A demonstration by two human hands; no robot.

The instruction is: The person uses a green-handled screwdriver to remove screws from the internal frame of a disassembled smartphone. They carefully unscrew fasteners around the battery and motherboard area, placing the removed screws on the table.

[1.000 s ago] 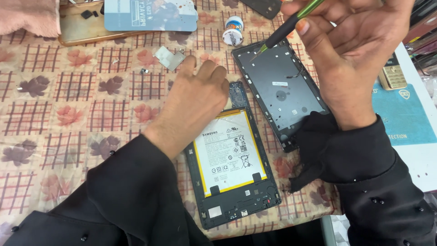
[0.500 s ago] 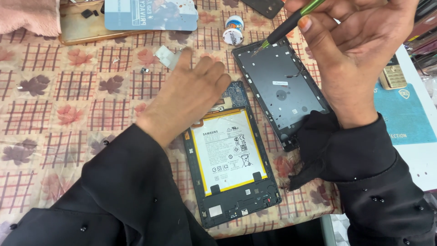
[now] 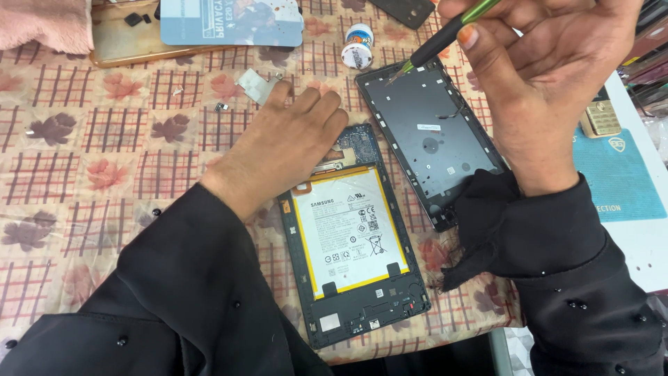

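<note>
Head view: left hand presses opened tablet; right hand grips screwdriver.

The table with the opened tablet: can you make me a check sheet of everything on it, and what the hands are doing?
Surface: table under a flowered checked cloth.
Job's things: opened tablet, white battery showing; its back cover lies beside it, inside up.
Clutter: small metal plate, little round pot, blue mat, pink cloth.
Hands: left hand flat on the tablet's top end; right hand holds green tweezers, tip at the cover's top edge.
Cables: nothing seen.
Surroundings: nothing seen.
</note>
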